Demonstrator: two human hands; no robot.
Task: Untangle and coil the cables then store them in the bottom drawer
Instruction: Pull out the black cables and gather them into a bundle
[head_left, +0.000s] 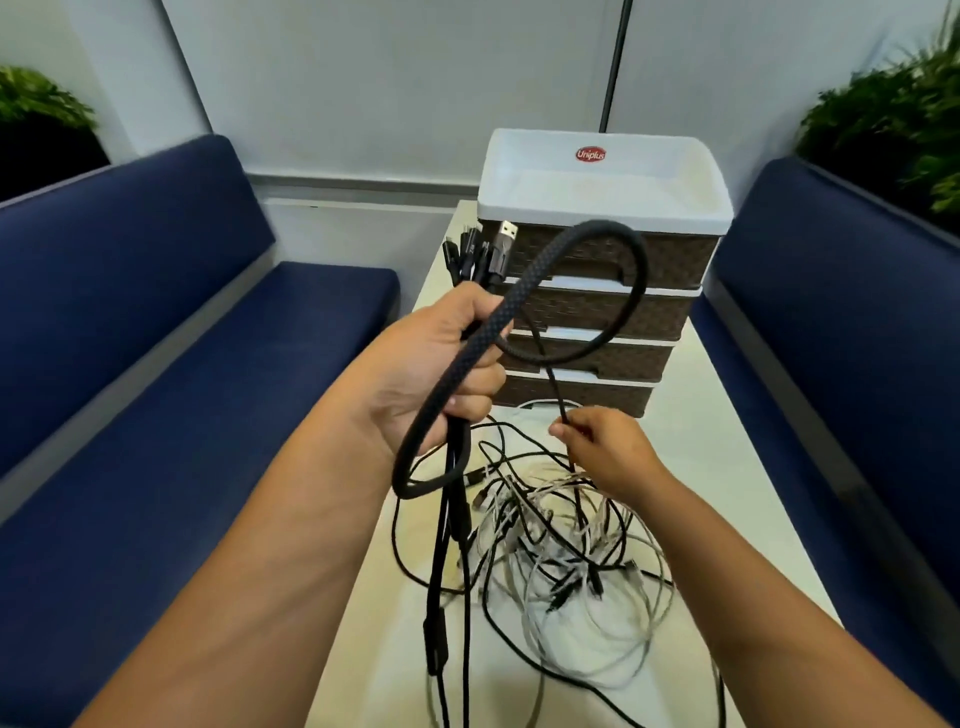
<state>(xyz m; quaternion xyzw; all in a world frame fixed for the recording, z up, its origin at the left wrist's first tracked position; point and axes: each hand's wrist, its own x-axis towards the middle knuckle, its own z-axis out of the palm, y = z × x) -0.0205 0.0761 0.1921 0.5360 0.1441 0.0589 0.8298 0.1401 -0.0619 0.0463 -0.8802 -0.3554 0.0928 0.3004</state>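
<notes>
White table (727, 467) between two navy benches (156, 364); four-drawer unit (602, 291) at far end, all drawers closed. Left hand (441, 364) raised, grip clenched around a bundle of black cables (452, 519) plus a thick braided loop (618, 249). Right hand (608, 447) pinches one thin black cable (553, 384). Tangled black and white cables (571, 561) lie on the near table.

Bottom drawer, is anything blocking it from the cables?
The bottom drawer looks closed. The tangled cables lie on the table right before it, and a thin black cable in the right hand crosses its front.
</notes>
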